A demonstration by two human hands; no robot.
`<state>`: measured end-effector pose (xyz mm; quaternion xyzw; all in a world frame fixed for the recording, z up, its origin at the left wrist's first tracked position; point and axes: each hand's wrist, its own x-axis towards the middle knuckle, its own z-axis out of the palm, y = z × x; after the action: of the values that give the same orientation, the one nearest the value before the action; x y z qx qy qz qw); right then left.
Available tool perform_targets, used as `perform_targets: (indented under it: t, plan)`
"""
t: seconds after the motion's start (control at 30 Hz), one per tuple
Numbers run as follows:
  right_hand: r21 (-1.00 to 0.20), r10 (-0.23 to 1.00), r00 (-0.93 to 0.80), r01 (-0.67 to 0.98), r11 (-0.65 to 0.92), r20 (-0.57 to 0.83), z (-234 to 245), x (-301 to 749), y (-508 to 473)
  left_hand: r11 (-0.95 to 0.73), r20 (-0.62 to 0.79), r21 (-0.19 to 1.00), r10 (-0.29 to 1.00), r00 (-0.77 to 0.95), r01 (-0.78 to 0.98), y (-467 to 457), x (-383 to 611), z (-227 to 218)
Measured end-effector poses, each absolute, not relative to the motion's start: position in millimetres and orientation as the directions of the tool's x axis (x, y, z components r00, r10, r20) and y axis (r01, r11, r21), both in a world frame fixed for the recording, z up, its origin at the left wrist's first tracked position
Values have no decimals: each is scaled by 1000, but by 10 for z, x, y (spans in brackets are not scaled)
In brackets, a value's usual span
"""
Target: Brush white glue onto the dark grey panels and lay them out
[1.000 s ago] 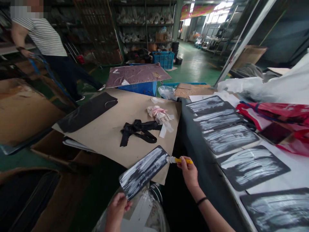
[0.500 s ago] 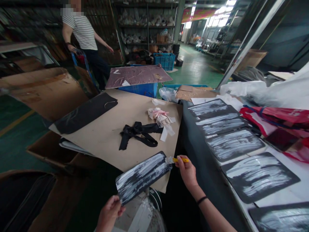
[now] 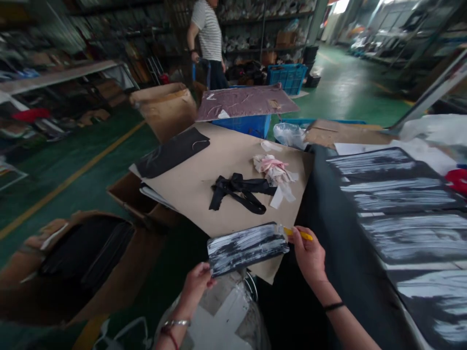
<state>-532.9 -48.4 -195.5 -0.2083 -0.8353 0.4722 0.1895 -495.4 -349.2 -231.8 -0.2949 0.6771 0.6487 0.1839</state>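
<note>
My left hand pinches the near left corner of a black rectangular panel, streaked with white paste. In my right hand is a brush with a yellow handle; its pale bristle end touches the panel's far right end. The panel is tilted above the front edge of a cardboard-covered table. A tied black fabric strip lies on the cardboard just beyond it, beside a crumpled pink and white rag.
Several coated black panels lie on the right-hand table. A covered round container stands below my hands. An open box of black pieces is at left. A person in a striped shirt stands behind the purple board.
My view has swung left, so the scene sits further right. The brush remains at the panel's right end. The person has walked rightward across the back.
</note>
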Motion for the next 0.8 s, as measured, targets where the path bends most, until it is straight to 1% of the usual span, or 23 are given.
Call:
perform_targets:
  t: [0.1,0.2,0.3,0.37,0.4,0.53,0.57,0.7,0.8]
  plan:
    - [-938,428,-902,106,329,48,-1830,-5130,-741,-79,-655,755,-138,-743,-651,-3373,-4972,-2277]
    - [-984,293,-955,12,176,41,-1843,-4951,-1119,-123,-666,746,-117,-737,-655,-3253,-4977,-2264]
    - [-997,255,-967,8,80,13,-1958,-4870,-1449,-155,-656,752,-79,-751,-641,-3159,-4969,-2252]
    - [-998,251,-968,37,49,-24,-2028,-4857,-1578,-187,-648,754,-58,-759,-629,-3117,-4963,-2243]
    - [-997,255,-967,45,57,-29,-2050,-4854,-1610,-203,-647,754,-59,-760,-625,-3102,-4961,-2239]
    - [-984,307,-951,30,175,26,-2072,-4803,-1603,-226,-666,739,-95,-740,-635,-3059,-4957,-2238]
    - [-985,323,-946,34,172,24,-2075,-4776,-1593,-217,-669,738,-104,-736,-639,-3050,-4958,-2240]
    - [-996,356,-933,71,59,-46,-2142,-4643,-1585,-168,-656,753,-121,-745,-636,-3010,-4958,-2255]
    - [-990,393,-919,79,113,-28,-2195,-4574,-1558,-137,-656,755,-144,-741,-641,-2980,-4952,-2277]
